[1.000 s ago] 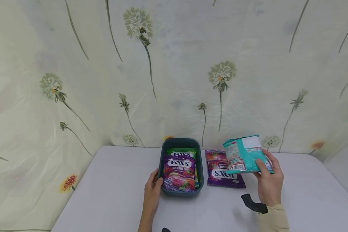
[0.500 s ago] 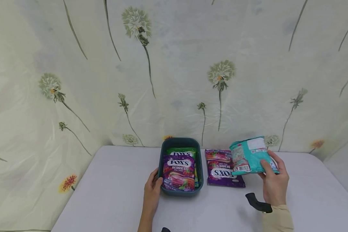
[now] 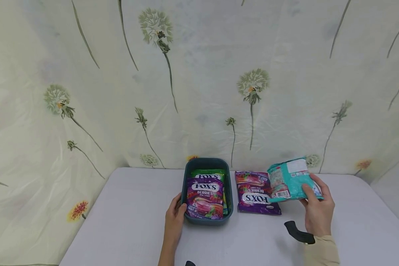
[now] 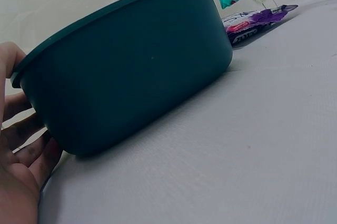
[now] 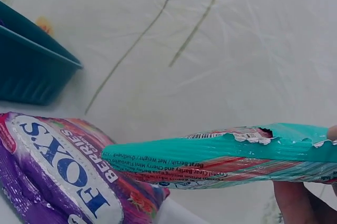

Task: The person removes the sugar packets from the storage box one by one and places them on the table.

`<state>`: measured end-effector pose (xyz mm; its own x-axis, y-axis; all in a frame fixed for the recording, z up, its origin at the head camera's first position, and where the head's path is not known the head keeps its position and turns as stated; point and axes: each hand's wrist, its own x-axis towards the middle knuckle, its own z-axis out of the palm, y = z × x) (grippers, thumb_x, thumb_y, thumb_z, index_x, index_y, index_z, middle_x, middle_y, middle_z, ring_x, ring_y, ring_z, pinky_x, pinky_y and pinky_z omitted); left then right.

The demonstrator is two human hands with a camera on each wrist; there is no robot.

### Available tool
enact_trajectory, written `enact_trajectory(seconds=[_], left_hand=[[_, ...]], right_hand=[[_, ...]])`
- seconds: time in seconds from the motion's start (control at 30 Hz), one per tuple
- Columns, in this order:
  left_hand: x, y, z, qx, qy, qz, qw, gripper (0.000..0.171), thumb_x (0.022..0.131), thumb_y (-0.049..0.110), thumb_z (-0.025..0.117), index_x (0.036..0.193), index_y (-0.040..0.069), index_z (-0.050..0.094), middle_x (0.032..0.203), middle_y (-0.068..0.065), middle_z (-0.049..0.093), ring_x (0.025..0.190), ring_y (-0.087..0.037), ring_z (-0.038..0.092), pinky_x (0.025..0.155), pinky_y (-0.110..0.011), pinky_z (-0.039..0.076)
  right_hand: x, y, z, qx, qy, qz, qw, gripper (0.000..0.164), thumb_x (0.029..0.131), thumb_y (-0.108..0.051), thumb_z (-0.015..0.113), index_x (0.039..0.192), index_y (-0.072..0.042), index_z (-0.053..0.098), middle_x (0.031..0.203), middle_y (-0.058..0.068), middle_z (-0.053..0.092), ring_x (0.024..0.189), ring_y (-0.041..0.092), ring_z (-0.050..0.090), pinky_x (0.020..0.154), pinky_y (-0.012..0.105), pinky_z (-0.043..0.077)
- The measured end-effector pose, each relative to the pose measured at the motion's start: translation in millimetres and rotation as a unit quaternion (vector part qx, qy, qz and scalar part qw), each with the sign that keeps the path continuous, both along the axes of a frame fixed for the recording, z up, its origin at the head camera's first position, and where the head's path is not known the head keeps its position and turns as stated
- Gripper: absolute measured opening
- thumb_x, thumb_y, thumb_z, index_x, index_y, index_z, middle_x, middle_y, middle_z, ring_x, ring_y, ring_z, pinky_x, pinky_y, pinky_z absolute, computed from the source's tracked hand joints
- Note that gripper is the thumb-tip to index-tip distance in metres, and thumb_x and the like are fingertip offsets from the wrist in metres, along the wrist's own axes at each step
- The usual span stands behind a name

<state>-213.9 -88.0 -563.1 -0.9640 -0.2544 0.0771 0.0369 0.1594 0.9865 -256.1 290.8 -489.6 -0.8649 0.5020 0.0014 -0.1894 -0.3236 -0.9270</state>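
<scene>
My left hand (image 3: 174, 219) holds the left side of a dark teal plastic tub (image 3: 232, 207), thumb at the rim and fingers against the outer wall. Inside lie a purple Fox's Berries candy bag (image 3: 205, 201) and, partly hidden behind it, a green Fox's bag (image 3: 199, 172). My right hand (image 3: 319, 210) pinches a turquoise candy bag (image 3: 294, 181) by its right end, thumb across the side facing me. The right wrist view shows this bag edge-on (image 5: 226, 155), its printed back and a jagged seam visible. Left of it another purple Fox's bag (image 3: 257, 203) lies upside down on the table.
The tub and bags stand near the back of a white-covered table (image 3: 136, 229). Directly behind hangs a pale curtain (image 3: 199, 92) printed with dandelions. A dark curved strap piece (image 3: 299, 233) sticks out from the right wrist.
My right hand has moved to the right with the turquoise bag, uncovering more of the purple bag beside the tub. The left hand and tub have stayed put.
</scene>
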Motion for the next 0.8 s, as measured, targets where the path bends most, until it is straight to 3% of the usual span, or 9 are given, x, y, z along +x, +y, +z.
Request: enact_trajectory(seconds=[0.8], left_hand=[[0.3, 0, -0.9, 0.007, 0.001, -0.001, 1.0000, 0.042, 0.097, 0.030, 0.051, 0.138, 0.019, 0.048, 0.136, -0.007, 0.054, 0.122, -0.022, 0.054, 0.105, -0.037, 0.042]], right_hand=[[-2.8, 15, -14.1, 0.018, -0.069, -0.010, 0.997, 0.048, 0.088, -0.016, 0.066, 0.134, -0.020, 0.053, 0.131, -0.003, 0.044, 0.106, 0.010, 0.051, 0.067, 0.009, 0.052]])
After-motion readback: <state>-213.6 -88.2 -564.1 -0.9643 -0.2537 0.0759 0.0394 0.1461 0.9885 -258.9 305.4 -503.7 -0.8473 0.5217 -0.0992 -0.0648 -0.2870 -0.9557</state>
